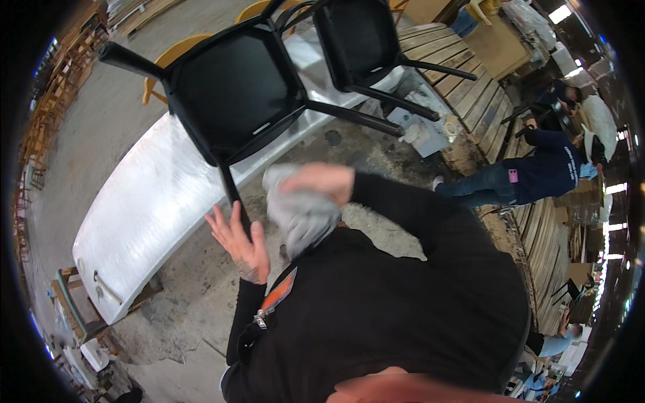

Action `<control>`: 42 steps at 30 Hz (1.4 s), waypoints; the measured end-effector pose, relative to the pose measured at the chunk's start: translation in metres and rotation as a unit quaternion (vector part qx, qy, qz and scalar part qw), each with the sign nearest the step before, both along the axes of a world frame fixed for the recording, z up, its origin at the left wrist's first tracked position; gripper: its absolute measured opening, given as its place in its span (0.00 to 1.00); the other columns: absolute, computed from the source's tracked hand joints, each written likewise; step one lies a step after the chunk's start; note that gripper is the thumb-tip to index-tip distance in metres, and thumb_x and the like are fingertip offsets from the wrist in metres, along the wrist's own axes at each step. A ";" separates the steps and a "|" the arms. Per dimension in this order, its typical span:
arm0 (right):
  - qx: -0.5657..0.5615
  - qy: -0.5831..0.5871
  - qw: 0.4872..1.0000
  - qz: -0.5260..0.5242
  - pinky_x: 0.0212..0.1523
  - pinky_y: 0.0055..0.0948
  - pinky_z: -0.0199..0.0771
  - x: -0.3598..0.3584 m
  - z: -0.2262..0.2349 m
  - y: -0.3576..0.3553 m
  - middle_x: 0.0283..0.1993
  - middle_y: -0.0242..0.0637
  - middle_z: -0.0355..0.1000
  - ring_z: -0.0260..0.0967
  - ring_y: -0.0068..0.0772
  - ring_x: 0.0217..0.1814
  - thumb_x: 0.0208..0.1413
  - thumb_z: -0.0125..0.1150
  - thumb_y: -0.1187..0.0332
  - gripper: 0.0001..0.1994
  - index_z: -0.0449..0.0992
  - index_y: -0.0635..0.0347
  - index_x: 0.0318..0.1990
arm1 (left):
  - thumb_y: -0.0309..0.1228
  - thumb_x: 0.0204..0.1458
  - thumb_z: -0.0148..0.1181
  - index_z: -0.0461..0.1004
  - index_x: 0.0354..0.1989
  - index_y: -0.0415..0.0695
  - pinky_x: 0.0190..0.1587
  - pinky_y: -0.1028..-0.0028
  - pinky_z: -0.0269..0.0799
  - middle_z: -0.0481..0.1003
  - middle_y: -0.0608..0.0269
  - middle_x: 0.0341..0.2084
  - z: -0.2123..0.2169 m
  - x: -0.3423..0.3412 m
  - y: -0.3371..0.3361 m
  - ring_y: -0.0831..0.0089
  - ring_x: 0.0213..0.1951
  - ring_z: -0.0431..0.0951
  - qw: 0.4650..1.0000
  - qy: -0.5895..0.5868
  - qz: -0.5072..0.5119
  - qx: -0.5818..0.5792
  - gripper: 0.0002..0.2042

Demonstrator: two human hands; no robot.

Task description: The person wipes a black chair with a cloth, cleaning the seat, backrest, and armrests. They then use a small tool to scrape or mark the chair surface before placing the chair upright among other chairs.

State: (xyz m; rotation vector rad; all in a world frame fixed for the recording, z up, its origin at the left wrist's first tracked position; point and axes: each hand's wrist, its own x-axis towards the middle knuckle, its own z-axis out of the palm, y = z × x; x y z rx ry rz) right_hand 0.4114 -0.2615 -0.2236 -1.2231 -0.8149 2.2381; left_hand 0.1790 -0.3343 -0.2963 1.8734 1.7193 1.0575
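A black chair (235, 87) lies tipped on a long table wrapped in white film (141, 201), its legs sticking out. One leg (230, 191) points down toward me. My left hand (238, 242) is spread with fingers apart right at the end of that leg, touching or almost touching it. Just to the right, my right hand (321, 181) is shut on a crumpled grey cloth (302, 218), which hangs below it. Both my sleeves are black.
A second black chair (359, 40) lies on the table's far end, with yellow chairs (175, 57) behind. Wooden planks (463, 74) are stacked to the right. A person in dark blue (537, 174) bends over there. The floor is rough concrete (201, 316).
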 end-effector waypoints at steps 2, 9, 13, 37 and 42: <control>0.043 0.069 0.993 -0.085 0.52 0.30 0.77 0.067 0.065 0.007 0.51 0.38 0.75 0.74 0.29 0.50 0.62 0.55 0.62 0.17 0.73 0.63 0.54 | 0.44 0.61 0.51 0.61 0.66 0.45 0.70 0.50 0.38 0.45 0.46 0.71 -0.002 0.001 -0.002 0.48 0.72 0.42 0.996 -0.079 0.001 -0.039 0.27; 0.308 -0.404 0.860 0.040 0.50 0.34 0.75 0.194 0.128 0.039 0.49 0.49 0.75 0.75 0.42 0.52 0.56 0.57 0.48 0.34 0.65 0.71 0.58 | 0.27 0.60 0.51 0.53 0.68 0.51 0.40 0.64 0.78 0.68 0.61 0.49 0.023 0.003 0.003 0.66 0.54 0.74 0.807 -0.472 0.091 -0.344 0.27; 0.255 -0.654 0.657 0.275 0.55 0.36 0.72 0.208 0.010 0.063 0.52 0.52 0.73 0.73 0.45 0.53 0.43 0.70 0.50 0.40 0.66 0.71 0.58 | 0.24 0.59 0.51 0.55 0.63 0.48 0.25 0.69 0.75 0.71 0.55 0.42 0.025 0.000 0.013 0.67 0.29 0.76 0.679 -0.608 0.136 -0.388 0.24; -0.095 -0.081 0.992 0.029 0.30 0.34 0.78 0.194 -0.218 0.262 0.30 0.47 0.73 0.74 0.39 0.27 0.57 0.56 0.53 0.20 0.71 0.65 0.38 | 0.23 0.54 0.54 0.63 0.45 0.41 0.14 0.78 0.59 0.72 0.57 0.33 0.005 0.001 0.018 0.77 0.18 0.64 0.604 -0.681 0.204 -0.360 0.11; -0.192 0.032 0.981 -0.002 0.28 0.34 0.73 0.236 -0.162 0.168 0.24 0.41 0.70 0.70 0.37 0.24 0.58 0.55 0.55 0.18 0.70 0.65 0.36 | 0.24 0.55 0.54 0.62 0.41 0.41 0.15 0.78 0.59 0.72 0.58 0.34 -0.003 -0.003 0.018 0.77 0.18 0.64 0.581 -0.694 0.205 -0.372 0.08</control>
